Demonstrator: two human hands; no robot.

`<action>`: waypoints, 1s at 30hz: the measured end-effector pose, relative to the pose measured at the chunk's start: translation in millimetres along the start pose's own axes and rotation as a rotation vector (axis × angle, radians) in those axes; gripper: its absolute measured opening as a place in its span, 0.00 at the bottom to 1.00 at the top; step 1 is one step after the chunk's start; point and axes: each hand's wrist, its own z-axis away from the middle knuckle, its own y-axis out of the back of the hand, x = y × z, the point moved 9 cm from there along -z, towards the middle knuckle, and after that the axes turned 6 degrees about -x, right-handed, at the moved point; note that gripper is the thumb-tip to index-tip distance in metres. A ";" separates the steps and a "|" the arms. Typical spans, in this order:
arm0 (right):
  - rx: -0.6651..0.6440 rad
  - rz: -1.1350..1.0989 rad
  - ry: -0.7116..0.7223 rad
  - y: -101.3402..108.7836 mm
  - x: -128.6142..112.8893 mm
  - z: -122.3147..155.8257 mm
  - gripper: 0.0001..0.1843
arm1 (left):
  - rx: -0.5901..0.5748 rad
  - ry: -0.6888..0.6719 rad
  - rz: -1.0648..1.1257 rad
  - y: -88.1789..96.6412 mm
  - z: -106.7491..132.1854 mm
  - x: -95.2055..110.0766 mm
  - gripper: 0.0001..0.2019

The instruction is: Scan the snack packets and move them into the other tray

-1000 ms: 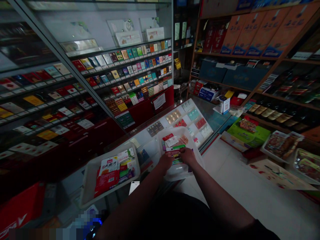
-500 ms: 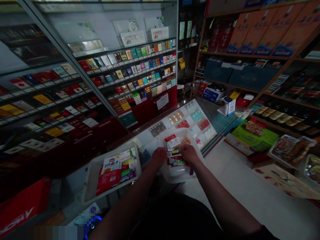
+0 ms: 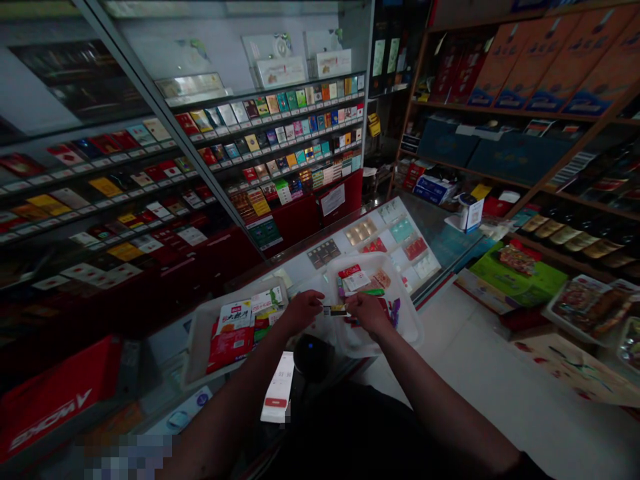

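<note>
Both my hands meet over the glass counter. My left hand [image 3: 301,309] and my right hand [image 3: 369,312] pinch the two ends of a small flat packet [image 3: 335,310] held between them, just left of a white tray [image 3: 411,319] of small colourful snack packets [image 3: 357,280]. A second white tray [image 3: 196,341] to the left holds red, white and green packs [image 3: 234,329]. Near my left forearm, a white and red box [image 3: 280,388] and a dark round object [image 3: 312,355] sit at the counter's near edge.
A glass cabinet [image 3: 280,127] with rows of cigarette packs fills the left and back. Wooden shelves [image 3: 505,110] with boxes and bottles stand on the right. Packaged food trays [image 3: 585,307] lie low at the right beside the pale floor [image 3: 500,380].
My hands have come out of the right tray and shifted left, now holding one small packet between them. The view has panned, showing the white and red box and the dark round object.
</note>
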 end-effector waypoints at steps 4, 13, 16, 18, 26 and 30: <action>0.020 0.122 0.011 -9.3 1.6 3.7 0.08 | -0.031 0.003 -0.016 -2.2 6.3 -7.3 0.19; 0.049 0.328 0.147 -13.3 -6.3 9.7 0.07 | -0.016 -0.100 -0.100 1.4 12.0 -8.1 0.16; 0.058 0.352 0.130 -14.8 -6.2 12.5 0.05 | -0.053 0.019 0.016 -5.7 12.7 -21.5 0.19; 0.063 0.355 0.114 -16.1 -5.0 14.0 0.05 | -0.059 0.038 0.058 -8.5 13.5 -24.1 0.18; 0.120 0.331 0.130 -22.5 -11.9 15.5 0.07 | 0.021 -0.029 0.152 10.3 26.9 -14.1 0.14; 0.108 0.271 0.161 -38.5 -21.3 12.1 0.07 | 0.101 0.050 0.299 24.2 37.0 -26.7 0.15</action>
